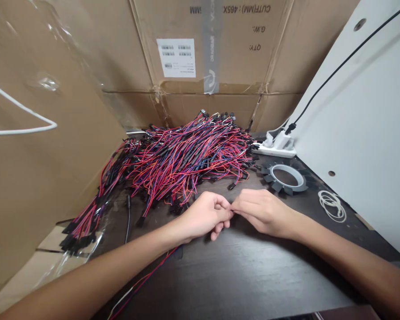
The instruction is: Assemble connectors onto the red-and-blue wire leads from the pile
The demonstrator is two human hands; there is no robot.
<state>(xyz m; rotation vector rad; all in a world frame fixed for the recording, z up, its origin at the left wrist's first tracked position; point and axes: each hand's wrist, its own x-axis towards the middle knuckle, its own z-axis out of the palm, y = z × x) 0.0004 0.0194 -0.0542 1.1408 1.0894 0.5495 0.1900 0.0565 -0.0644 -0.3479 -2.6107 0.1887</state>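
Observation:
My left hand (208, 215) and my right hand (265, 211) meet over the dark table, both with thumb and fingers pinched together. Their fingertips touch, and whatever is between them is too small and hidden to make out. Red, blue and white wires (146, 278) come out from under my left wrist and run toward the lower left; my hand hides their other end. Just beyond my hands lies a large heap of wire harnesses (186, 155), red and dark blue with black connectors and sleeves.
Right of the heap, a roll ring (302, 181) with dark tape strips around it lies near a coiled white cord (331, 206). Behind it stands a white power strip (276, 151). A bundled harness (86, 220) is at left. Cardboard walls (240, 62) and a white panel (370, 111) enclose the table.

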